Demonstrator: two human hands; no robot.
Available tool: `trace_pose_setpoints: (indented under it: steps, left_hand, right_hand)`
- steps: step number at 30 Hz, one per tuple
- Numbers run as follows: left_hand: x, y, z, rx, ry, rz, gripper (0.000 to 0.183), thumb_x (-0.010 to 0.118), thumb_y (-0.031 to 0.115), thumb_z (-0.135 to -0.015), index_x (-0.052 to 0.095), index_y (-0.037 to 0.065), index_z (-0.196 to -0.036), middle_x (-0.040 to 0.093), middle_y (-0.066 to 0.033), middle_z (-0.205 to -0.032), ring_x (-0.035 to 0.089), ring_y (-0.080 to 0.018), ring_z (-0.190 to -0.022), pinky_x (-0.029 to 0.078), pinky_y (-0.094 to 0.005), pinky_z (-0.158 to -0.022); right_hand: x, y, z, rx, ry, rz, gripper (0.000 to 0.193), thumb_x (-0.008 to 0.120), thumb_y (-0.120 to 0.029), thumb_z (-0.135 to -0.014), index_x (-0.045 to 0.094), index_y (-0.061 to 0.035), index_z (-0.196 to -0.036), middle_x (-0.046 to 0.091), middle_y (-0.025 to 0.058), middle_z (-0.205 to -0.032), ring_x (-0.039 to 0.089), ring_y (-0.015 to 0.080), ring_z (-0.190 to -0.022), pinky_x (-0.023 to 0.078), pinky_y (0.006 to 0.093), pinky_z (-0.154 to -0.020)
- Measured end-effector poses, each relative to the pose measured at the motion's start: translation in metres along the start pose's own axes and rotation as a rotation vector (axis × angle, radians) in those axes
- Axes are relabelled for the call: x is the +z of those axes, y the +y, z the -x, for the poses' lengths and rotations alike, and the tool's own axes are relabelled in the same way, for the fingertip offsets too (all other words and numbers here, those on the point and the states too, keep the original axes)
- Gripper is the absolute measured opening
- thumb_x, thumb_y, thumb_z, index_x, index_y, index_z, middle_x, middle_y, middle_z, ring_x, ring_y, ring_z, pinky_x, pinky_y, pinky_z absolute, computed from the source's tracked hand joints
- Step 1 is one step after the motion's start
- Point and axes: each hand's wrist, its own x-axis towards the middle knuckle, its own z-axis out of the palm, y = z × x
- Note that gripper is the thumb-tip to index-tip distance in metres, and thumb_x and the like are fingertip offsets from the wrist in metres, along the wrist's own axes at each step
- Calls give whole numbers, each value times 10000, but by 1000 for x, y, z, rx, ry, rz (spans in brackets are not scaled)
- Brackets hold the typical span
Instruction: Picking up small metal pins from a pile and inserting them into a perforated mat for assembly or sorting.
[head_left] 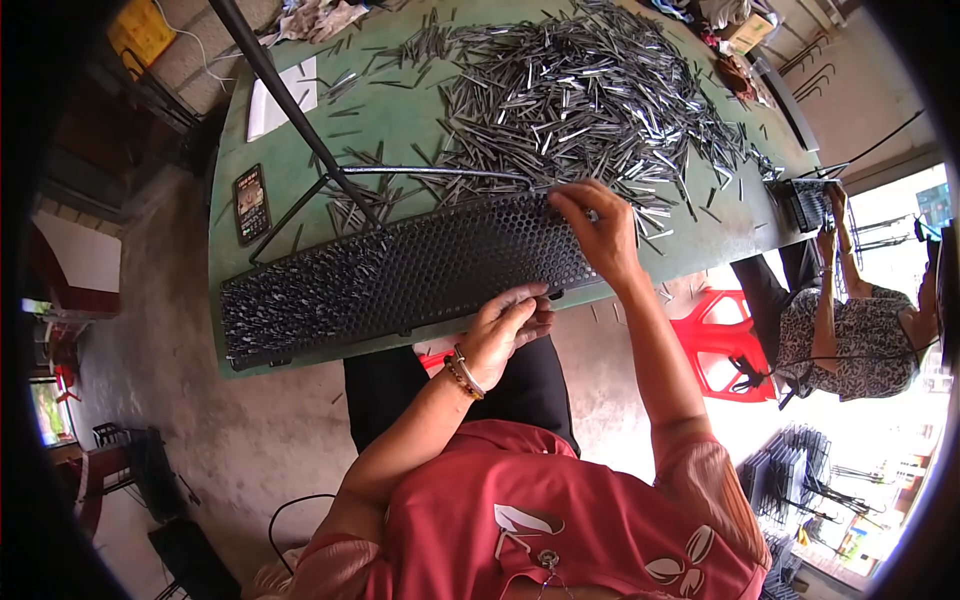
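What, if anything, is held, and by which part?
Cannot be told: right hand at the far edge of the perforated tray, left hand at its near edge.

This looks like a workshop: 1 green worktable (405,112) bears a heap of thin dark strips (590,95), 1 co-worker (850,340) is nearby, and dark wire racks (790,472) cluster at right.

On the table (290,195), a panel (440,265) lies along the near edge, strips (290,300) in its left part; behind it — a heap of strips (590,95) right of centre, a phone (251,205) at left, paper (266,112) beyond the phone
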Motion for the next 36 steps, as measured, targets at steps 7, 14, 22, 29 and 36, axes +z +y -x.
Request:
trace_pose_setpoints:
  steps: [7,14,22,29,36]
  left_hand:
    - [-1,6,2,-39,-63,-47,306,504,156,-921,529,3,-1185,604,-48,-969,600,-152,-898,498,-326,-840]
    - [-2,6,1,-38,-23,-58,268,502,128,-918,547,10,-1154,611,-41,-939,603,-136,-861,507,-307,-807]
    - [12,57,-14,51,-38,-247,233,499,95,-911,557,10,-1119,606,-37,-927,604,-126,-825,518,-295,-783]
    - [62,142,-145,379,78,-993,366,596,159,-795,548,-35,-1101,617,-102,-967,609,-180,-859,505,-297,-779]
    - [80,160,-303,109,196,-1915,911,743,393,-636,339,-45,-1325,351,-246,-1377,398,-332,-1254,373,-364,-1032]
  right_hand:
    - [20,40,-15,-270,41,236,120,651,-50,-771,673,-20,-885,651,92,-870,622,261,-786,490,338,-712]
    - [30,42,-3,-414,1,363,172,686,-131,-748,673,-62,-905,601,42,-886,565,226,-835,426,351,-733]
    - [-8,42,-2,49,256,-18,166,642,-96,-831,669,-8,-969,638,95,-835,607,139,-703,467,254,-617]
    - [-48,155,-4,266,92,217,271,610,-236,-848,668,3,-959,655,116,-705,585,147,-537,462,292,-545]
    - [-27,194,-69,251,101,226,254,594,-223,-806,651,0,-914,631,227,-791,636,363,-783,486,411,-675]
